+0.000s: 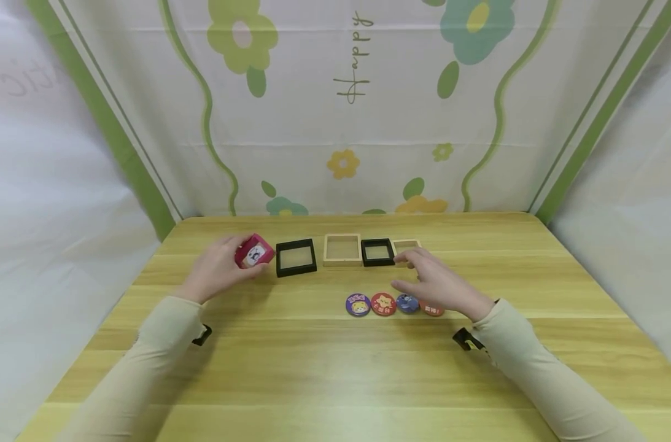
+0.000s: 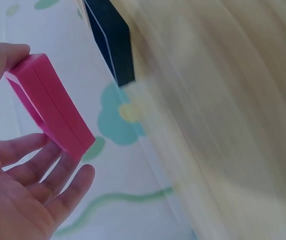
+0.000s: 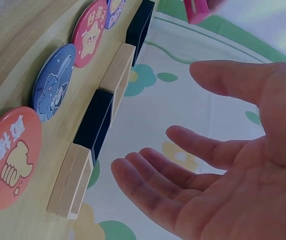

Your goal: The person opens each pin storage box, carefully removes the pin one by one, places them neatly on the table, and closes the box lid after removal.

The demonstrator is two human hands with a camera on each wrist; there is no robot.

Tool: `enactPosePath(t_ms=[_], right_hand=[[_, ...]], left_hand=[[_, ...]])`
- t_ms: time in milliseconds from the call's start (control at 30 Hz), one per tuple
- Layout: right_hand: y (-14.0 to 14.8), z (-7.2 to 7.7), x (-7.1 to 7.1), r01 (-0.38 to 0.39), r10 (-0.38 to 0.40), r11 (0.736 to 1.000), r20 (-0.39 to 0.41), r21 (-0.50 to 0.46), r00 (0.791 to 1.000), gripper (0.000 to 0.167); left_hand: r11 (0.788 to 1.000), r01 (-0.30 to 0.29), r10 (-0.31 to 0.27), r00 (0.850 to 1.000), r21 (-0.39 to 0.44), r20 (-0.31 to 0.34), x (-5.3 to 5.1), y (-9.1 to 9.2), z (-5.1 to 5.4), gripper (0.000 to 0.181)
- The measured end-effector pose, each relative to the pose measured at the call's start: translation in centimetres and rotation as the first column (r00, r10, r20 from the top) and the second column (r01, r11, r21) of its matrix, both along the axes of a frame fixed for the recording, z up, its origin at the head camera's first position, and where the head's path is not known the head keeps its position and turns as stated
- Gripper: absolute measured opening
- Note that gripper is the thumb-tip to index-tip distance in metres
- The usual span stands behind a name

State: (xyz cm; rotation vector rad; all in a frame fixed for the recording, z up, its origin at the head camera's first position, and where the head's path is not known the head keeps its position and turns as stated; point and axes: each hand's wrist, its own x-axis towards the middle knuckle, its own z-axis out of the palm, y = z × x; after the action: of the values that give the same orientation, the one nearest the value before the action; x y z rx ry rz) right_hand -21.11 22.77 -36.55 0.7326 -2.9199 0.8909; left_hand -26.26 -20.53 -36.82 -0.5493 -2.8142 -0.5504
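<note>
My left hand [image 1: 216, 267] grips a pink square frame [image 2: 57, 107] by its edges, above the table at the left. Inside that frame a whitish picture with a small dark figure shows in the head view. My right hand [image 1: 437, 282] hangs over the right end of the badge row, fingers loosely bent and holding nothing. Below it lie a blue round badge [image 3: 53, 82] and an orange-red thumbs-up badge [image 3: 11, 157], partly covered in the head view. A small light wooden frame [image 1: 406, 243] is just beyond its fingertips.
Along the back stand a larger black frame [image 1: 296, 271], a light wooden frame [image 1: 342, 263] and a smaller black frame [image 1: 378, 263]. A purple badge [image 1: 358, 305] and a red star badge [image 1: 383, 303] continue the row leftward. A flowered cloth [image 1: 291, 123] rises behind the table [image 1: 313, 368].
</note>
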Motion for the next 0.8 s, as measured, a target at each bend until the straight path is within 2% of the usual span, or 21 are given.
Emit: enactPosePath(t_ms=[167, 300, 500, 667, 800], right_hand=[[-0.2, 0.1, 0.1, 0.007, -0.007, 1.000, 0.001, -0.014, 1.000, 0.052], [-0.2, 0.1, 0.1, 0.011, -0.011, 0.999, -0.003, -0.031, 1.000, 0.051], [-0.3, 0.2, 0.1, 0.018, -0.019, 0.998, -0.006, -0.065, 1.000, 0.051], [-0.4, 0.3, 0.3, 0.016, -0.018, 0.995, -0.021, -0.097, 1.000, 0.051], [-0.7, 0.4, 0.4, -0.002, -0.006, 0.992, -0.065, -0.126, 0.998, 0.049]], left_hand=[[0.999, 0.007, -0.006, 1.000, 0.035, -0.017, 0.5, 1.9, -0.1, 0.080], [0.990, 0.006, -0.009, 1.000, 0.138, 0.019, 1.1, 3.6, -0.2, 0.078], [0.956, 0.019, -0.047, 0.995, 0.294, 0.088, 2.1, 6.4, -0.1, 0.076], [0.921, 0.017, -0.078, 0.986, 0.389, 0.144, 2.8, 8.4, 0.0, 0.074], [0.896, -0.004, -0.093, 0.976, 0.444, 0.197, 3.3, 9.8, 0.2, 0.073]])
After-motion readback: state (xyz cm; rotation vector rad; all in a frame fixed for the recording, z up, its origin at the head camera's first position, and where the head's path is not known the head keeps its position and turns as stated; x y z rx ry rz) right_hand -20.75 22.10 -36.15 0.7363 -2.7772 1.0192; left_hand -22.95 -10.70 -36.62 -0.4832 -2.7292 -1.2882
